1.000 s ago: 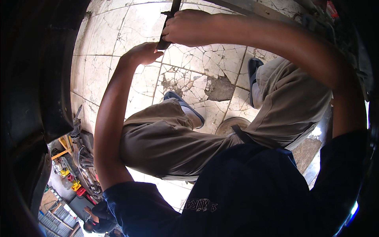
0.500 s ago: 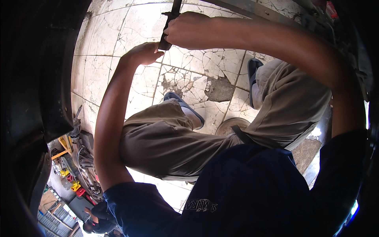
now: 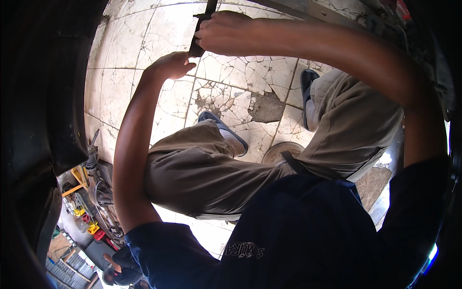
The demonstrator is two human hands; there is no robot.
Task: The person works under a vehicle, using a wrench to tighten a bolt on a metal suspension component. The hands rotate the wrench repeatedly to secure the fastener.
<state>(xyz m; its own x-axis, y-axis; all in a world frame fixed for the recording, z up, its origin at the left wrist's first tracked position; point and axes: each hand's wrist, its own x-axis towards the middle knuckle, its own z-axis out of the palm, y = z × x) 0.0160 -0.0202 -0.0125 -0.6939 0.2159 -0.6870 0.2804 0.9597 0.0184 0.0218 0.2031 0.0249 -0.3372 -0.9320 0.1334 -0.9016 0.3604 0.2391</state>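
A long, dark, bar-shaped part (image 3: 197, 44) with a small side projection stands out against the bright floor at the top; its upper end runs out of view. My right hand (image 3: 224, 33) is wrapped round its middle, fingers curled over the left side. Lower and to the left, my left hand (image 3: 174, 66) has its fingers against the lower end of the same part, the thumb a little away from it. What exactly the left fingertips grip is partly hidden.
Cracked white tiles (image 3: 231, 72) with a broken patch (image 3: 267, 107) lie below. A dark, curved panel (image 3: 38, 86) takes up the left side. Metal parts and tools (image 3: 98, 188) lie at lower left, near another person (image 3: 122, 269). A round stool (image 3: 281, 150) shows between my legs.
Both hands and the dark part have shifted slightly up and left in the picture. The grip of the right hand looks the same.
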